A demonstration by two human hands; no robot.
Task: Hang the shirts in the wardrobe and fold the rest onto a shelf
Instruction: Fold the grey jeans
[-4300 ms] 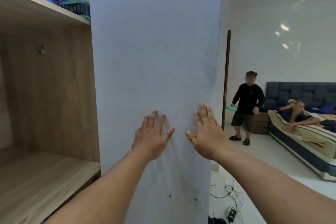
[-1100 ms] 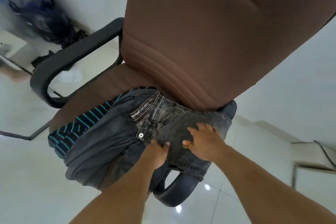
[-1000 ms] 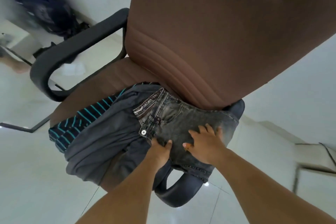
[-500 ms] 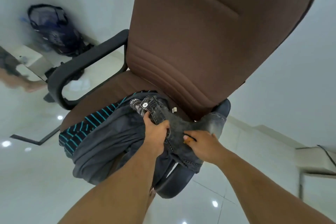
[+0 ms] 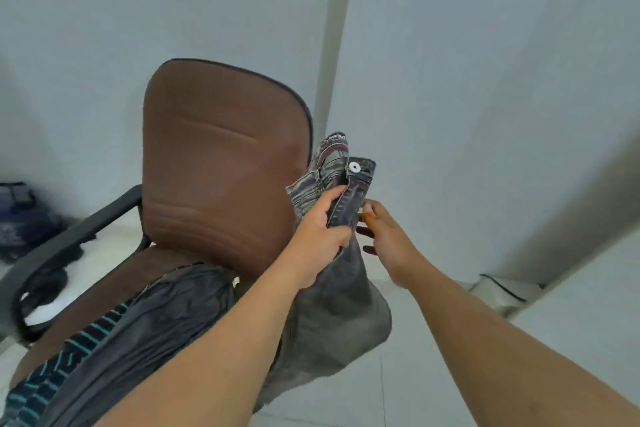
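Half a second ago our hands were gripping the jeans (image 5: pixel 332 305) down on the seat; since then we have lifted them off the chair (image 5: pixel 214 177), and they hang in the air to the right of the brown backrest, waistband up, its white button (image 5: pixel 354 167) facing us. Starting at the left edge of the view, a dark bag (image 5: pixel 20 215) sits blurred on the floor by the wall. Next comes the chair with its black armrest (image 5: pixel 69 246) on the left side. On the seat's front edge lies a striped shirt (image 5: pixel 52 371), dark with teal bands, and a grey garment (image 5: pixel 149 329) lies over it, reaching from the seat's front edge back toward the backrest. Our left forearm crosses above that grey cloth. Our left hand (image 5: pixel 322 236) has its fingers curled round the fly seam just under the waistband, thumb on the near side of the denim. The jeans' legs hang below this grip, clear of the seat, over the white floor (image 5: pixel 433 374). Just right of the seam, our right hand (image 5: pixel 388 239) touches the denim with loosely spread fingers; whether it pinches the cloth we cannot tell. At the far right a pale ledge (image 5: pixel 498 288) runs along the wall's foot.
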